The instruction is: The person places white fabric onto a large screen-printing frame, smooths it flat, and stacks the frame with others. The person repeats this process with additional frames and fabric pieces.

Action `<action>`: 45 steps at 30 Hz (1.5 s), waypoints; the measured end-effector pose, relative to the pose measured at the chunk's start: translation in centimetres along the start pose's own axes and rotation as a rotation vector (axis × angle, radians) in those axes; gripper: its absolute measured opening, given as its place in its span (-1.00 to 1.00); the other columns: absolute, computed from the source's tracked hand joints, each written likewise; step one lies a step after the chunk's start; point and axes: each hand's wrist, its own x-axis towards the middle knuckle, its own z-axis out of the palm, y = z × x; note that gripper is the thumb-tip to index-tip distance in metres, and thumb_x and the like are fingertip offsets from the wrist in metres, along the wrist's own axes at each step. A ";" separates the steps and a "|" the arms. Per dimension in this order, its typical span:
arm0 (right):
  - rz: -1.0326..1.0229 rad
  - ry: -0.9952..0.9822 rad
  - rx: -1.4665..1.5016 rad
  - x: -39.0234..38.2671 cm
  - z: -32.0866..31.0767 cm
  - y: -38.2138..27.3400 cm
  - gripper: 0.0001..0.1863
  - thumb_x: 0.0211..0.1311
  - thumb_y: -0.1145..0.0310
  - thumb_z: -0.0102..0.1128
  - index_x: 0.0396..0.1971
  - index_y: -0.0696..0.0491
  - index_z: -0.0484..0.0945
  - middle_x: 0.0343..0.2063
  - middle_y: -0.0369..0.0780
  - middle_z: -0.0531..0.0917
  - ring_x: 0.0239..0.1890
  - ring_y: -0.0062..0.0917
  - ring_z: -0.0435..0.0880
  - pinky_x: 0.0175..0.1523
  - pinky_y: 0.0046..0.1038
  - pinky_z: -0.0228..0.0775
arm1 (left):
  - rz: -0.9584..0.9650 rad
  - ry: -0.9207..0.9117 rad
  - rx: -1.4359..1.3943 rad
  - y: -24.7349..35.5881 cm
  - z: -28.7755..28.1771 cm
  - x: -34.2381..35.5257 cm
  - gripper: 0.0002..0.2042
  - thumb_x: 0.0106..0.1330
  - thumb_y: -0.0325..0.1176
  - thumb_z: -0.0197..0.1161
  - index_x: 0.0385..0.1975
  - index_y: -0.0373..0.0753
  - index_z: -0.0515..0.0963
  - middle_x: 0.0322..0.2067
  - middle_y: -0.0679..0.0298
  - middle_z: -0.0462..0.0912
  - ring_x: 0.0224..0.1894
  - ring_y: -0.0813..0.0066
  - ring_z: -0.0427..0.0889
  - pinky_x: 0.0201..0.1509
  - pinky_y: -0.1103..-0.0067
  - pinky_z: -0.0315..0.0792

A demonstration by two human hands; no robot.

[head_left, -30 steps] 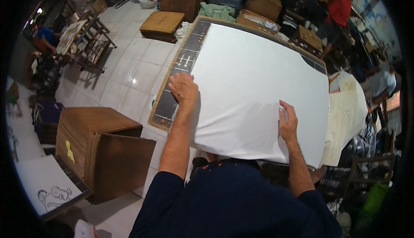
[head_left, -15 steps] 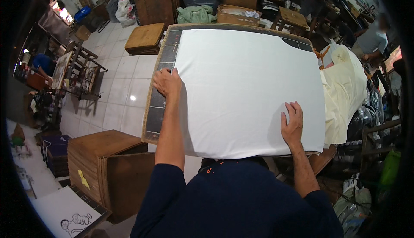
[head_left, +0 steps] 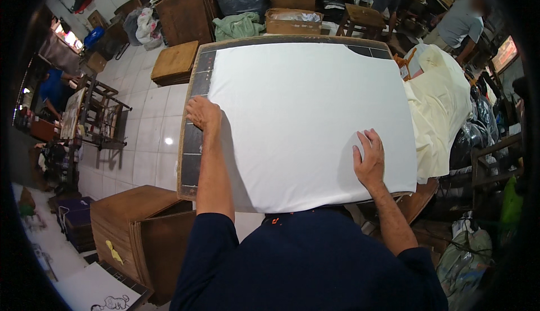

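Observation:
A large white cloth piece with a curved cut at its far right corner lies spread over a dark, wood-edged board. Along the board's left margin, beside the cloth's left edge, my left hand rests with its fingers curled in. Whether the curled fingers pinch anything is hidden. My right hand lies on the cloth's near right part, fingers stretched and slightly apart, holding nothing. The cloth is mostly smooth, with soft creases toward its near edge, and it reaches the board's near side by my body.
Cream cloth is heaped beyond the board's right side. Stacked brown boards stand near left, close to my left arm. A sheet with a line drawing lies at lower left. Two co-workers are at the far right and far left.
The fingers of my left hand have curled in, and the hand sits slightly off the cloth's edge. My right hand stays on the cloth. The whole view has shifted a little.

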 end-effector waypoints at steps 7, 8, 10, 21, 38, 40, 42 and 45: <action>-0.011 -0.007 -0.007 0.2 -0.3 -0.1 -0.58 0.21 0.41 0.17 0.09 0.16 0.49 0.08 0.00 0.44 0.26 -0.05 0.35 0.32 -0.09 0.22 | 0.807 -0.071 -0.246 4.5 2.5 0.0 -0.44 0.44 -0.12 -0.02 0.41 -0.16 0.18 0.40 -0.01 0.18 0.48 0.05 0.07 0.49 0.10 -0.03; 0.000 -0.019 -0.009 0.2 -0.3 -0.1 -0.57 0.20 0.40 0.18 0.09 0.16 0.50 0.09 0.00 0.44 0.27 -0.05 0.34 0.32 -0.07 0.21 | 0.724 -0.063 -0.187 4.6 2.6 0.5 -0.43 0.45 -0.08 -0.06 0.42 -0.14 0.17 0.41 0.00 0.17 0.48 0.07 0.06 0.49 0.08 -0.06; -0.008 -0.023 -0.021 0.2 -0.3 0.0 -0.56 0.20 0.39 0.18 0.09 0.15 0.50 0.09 0.00 0.44 0.28 -0.05 0.32 0.32 -0.07 0.20 | 0.548 -0.133 -0.026 4.5 2.3 2.5 -0.41 0.46 0.01 -0.13 0.43 -0.11 0.16 0.42 0.01 0.16 0.49 0.11 0.05 0.49 0.02 -0.11; 0.036 -0.046 -0.015 0.6 -0.8 0.2 -0.54 0.13 0.36 0.21 0.08 0.11 0.52 0.09 -0.05 0.42 0.28 -0.08 0.32 0.31 -0.07 0.19 | 0.644 -0.179 -0.076 9.7 7.0 10.0 -0.36 0.43 0.15 -0.13 0.43 -0.03 0.18 0.44 0.03 0.11 0.50 0.01 -0.01 0.51 0.06 -0.19; 0.280 -0.026 0.616 0.5 -0.9 2.6 -0.63 0.23 0.37 0.19 0.04 0.10 0.55 -0.06 -0.18 0.59 0.12 -0.39 0.51 0.22 -0.36 0.32 | 1.499 -0.344 -0.308 10.1 -4.7 -19.4 -0.26 0.38 0.15 0.04 0.43 -0.21 0.13 0.44 -0.18 -0.04 0.51 -0.12 -0.13 0.54 0.09 -0.26; 0.502 0.145 1.161 -0.2 -1.9 4.3 -0.69 0.32 0.40 0.16 0.02 0.16 0.55 -0.21 -0.24 0.67 -0.10 -0.58 0.62 0.05 -0.56 0.46 | 1.560 -0.487 -0.273 8.5 -7.0 -22.4 -0.26 0.35 0.19 0.05 0.43 -0.12 0.16 0.44 -0.16 -0.02 0.51 -0.10 -0.13 0.54 0.09 -0.27; 0.670 0.382 1.107 -2.8 -3.7 5.6 -0.73 0.32 0.42 0.16 -0.03 0.19 0.56 -0.33 -0.27 0.65 -0.29 -0.65 0.61 -0.16 -0.58 0.47 | 1.579 -0.530 -0.256 7.6 -8.2 -23.8 -0.29 0.37 0.20 0.03 0.43 -0.07 0.19 0.45 -0.13 -0.03 0.52 -0.09 -0.14 0.54 0.09 -0.28; 0.871 0.576 0.944 -8.1 -6.2 6.0 -0.78 0.35 0.38 0.16 -0.12 0.18 0.57 -0.45 -0.32 0.60 -0.43 -0.73 0.53 -0.35 -0.65 0.37 | 1.576 -0.543 -0.235 7.1 -8.3 -24.4 -0.33 0.38 0.20 0.00 0.41 -0.01 0.23 0.46 -0.09 -0.03 0.52 -0.07 -0.14 0.54 0.08 -0.28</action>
